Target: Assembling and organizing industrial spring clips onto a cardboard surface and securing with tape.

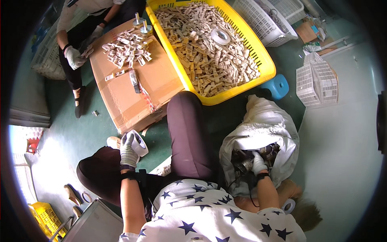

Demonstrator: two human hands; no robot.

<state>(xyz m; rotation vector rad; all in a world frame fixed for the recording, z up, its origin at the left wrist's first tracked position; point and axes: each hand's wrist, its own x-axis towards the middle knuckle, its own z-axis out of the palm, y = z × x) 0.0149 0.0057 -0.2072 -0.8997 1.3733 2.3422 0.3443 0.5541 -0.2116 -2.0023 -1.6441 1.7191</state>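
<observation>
Our left hand [129, 150] grips a roll of tape [139, 143] above the knee; our right hand [258, 163], fingers curled, digs into dark metal parts [242, 159] inside the white sack [262, 129] on our right

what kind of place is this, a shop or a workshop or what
Most likely a small workshop for hand assembly or packing, worked on the floor. A yellow crate is heaped with small tan parts, more lie sorted on a flattened cardboard box beside a gloved co-worker, and white baskets stand around.
</observation>
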